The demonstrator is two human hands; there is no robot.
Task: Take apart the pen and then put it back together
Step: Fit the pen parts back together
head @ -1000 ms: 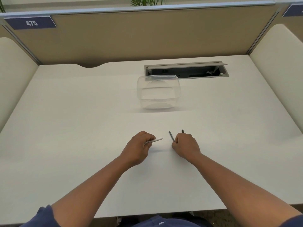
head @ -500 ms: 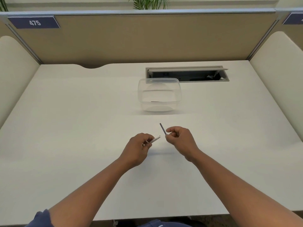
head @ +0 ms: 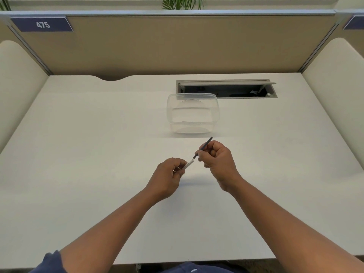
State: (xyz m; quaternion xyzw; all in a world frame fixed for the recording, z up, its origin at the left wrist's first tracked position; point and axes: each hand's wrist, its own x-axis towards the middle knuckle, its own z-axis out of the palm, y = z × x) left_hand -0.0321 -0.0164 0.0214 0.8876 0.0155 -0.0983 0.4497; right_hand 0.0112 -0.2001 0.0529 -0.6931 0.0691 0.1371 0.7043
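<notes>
Pen barrel (head: 188,164) — refill (head: 203,147) at mouth

We're looking at an office cubicle — a white desk (head: 78,154) fenced in by a tan fabric partition (head: 177,42) at the far side, with cream padded side panels (head: 17,79) left and right. Far left, we see a blue number plate (head: 42,24) reading 475. Set into the desk is a cable hatch (head: 226,88) with its lid up — and plant fronds (head: 181,2) peek over the partition.
</notes>
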